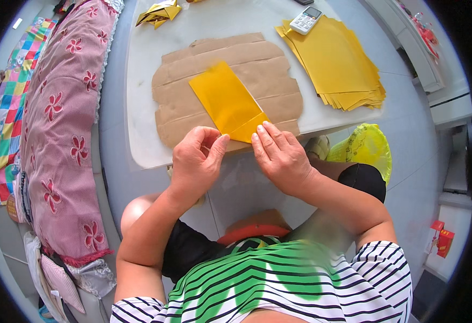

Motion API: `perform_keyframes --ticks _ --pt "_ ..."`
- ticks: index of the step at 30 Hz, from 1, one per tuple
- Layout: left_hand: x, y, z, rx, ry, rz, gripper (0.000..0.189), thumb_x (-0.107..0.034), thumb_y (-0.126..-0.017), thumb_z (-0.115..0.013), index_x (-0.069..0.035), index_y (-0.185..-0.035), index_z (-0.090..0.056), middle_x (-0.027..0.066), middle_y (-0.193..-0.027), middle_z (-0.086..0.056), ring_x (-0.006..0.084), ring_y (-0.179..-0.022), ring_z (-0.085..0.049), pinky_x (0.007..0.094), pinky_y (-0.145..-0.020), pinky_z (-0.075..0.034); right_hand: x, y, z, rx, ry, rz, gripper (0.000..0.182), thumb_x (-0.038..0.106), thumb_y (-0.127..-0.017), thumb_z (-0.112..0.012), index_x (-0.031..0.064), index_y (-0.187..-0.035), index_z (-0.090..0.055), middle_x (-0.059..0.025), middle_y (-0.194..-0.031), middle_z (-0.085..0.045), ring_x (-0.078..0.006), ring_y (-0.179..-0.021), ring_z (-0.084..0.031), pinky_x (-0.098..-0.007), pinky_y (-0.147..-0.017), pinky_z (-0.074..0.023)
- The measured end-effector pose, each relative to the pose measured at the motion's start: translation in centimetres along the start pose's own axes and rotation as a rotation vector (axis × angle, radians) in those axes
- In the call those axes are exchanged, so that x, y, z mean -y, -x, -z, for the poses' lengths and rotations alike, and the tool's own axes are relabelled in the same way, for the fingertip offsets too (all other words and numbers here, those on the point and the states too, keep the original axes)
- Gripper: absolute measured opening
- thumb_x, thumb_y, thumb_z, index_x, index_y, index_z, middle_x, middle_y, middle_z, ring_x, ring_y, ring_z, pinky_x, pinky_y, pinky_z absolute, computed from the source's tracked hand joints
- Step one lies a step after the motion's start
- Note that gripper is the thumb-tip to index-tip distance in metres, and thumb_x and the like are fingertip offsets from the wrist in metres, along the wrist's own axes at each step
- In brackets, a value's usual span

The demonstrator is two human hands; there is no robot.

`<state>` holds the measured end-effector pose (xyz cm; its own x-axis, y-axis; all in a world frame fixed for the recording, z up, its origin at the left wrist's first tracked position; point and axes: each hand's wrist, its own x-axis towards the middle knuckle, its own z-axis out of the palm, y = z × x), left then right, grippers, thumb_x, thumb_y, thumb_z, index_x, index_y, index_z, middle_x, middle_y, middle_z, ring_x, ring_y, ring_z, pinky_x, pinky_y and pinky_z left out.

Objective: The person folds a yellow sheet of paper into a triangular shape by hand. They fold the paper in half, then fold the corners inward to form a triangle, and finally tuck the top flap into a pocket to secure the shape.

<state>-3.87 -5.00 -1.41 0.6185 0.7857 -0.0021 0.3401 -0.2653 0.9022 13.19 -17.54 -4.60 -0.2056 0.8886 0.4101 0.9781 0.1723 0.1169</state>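
A folded sheet of gold paper (230, 99) lies at a slant on a flattened piece of brown cardboard (171, 93). A crease crosses the paper near its lower end. My left hand (197, 157) pinches the paper's lower left corner between thumb and fingertips. On the lower right corner rest the fingers of my right hand (282, 155), close together, holding that edge. The right thumb is hidden from view.
A white table (147, 153) bears the cardboard. At its right lies a stack of gold paper (337, 60) with a white remote control (306, 20) on top. Folded gold pieces (159, 14) sit at the back left. A yellow bag-lined bin (365, 147) stands right, a pink-covered sofa (66, 133) left.
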Motion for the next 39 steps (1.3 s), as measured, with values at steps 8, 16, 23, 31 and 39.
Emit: perform_keyframes --ticks 8,16,23,31,39 --pt "0.3 -0.7 -1.7 0.349 0.66 0.591 0.033 -0.031 -0.1 -0.052 -0.001 -0.114 -0.056 0.0099 -0.099 -0.068 0.0186 -0.088 -0.068 0.031 -0.071 -0.057 -0.9 -1.0 1.8 -0.149 -0.108 -0.033 0.034 0.008 -0.074 -0.064 -0.0066 -0.105 -0.062 -0.018 -0.09 -0.065 -0.0294 -0.084 -0.068 -0.0363 -0.07 -0.0558" --pt "-0.4 -2.0 -1.8 0.096 0.626 0.304 0.016 -0.01 -0.099 -0.048 0.001 -0.104 -0.058 0.0095 -0.094 -0.064 0.0144 -0.083 -0.064 0.0281 -0.071 -0.054 1.2 -2.2 0.3 -0.206 -0.398 -0.002 0.036 0.024 -0.086 -0.066 -0.0067 -0.105 -0.061 -0.0204 -0.099 -0.065 -0.0337 -0.092 -0.067 -0.0393 -0.08 -0.0564" --pt "-2.0 -3.7 1.9 -0.029 -0.576 -0.759 0.003 0.001 -0.078 -0.059 0.002 -0.077 -0.056 0.0248 -0.113 -0.06 0.0387 -0.097 -0.063 0.0397 -0.085 -0.052 -2.2 -4.3 4.1 -0.342 -0.316 -0.142 0.067 0.028 -0.08 -0.073 -0.0021 -0.134 -0.046 -0.027 -0.132 -0.051 -0.0481 -0.131 -0.04 -0.0523 -0.106 -0.0379" --pt "-3.7 -4.7 4.9 0.07 -0.654 -0.989 0.011 -0.001 -0.071 -0.065 -0.001 -0.076 -0.055 0.0192 -0.115 -0.059 0.0355 -0.104 -0.062 0.0417 -0.085 -0.053 -5.2 -3.3 4.1 -0.127 -0.291 -0.154 0.055 0.001 -0.083 -0.06 0.0022 -0.137 -0.048 -0.0198 -0.119 -0.062 -0.034 -0.119 -0.056 -0.0507 -0.101 -0.0423" --pt "-1.8 -6.3 7.6 -0.011 -0.452 -0.706 0.018 0.0 -0.081 -0.066 -0.001 -0.098 -0.065 0.0145 -0.081 -0.066 0.0288 -0.073 -0.065 0.0349 -0.068 -0.053 -4.2 -2.6 2.9 -0.241 -0.73 -0.356 0.043 -0.003 -0.082 -0.066 0.0006 -0.125 -0.059 -0.0193 -0.105 -0.068 -0.0306 -0.092 -0.069 -0.0323 -0.079 -0.0558"
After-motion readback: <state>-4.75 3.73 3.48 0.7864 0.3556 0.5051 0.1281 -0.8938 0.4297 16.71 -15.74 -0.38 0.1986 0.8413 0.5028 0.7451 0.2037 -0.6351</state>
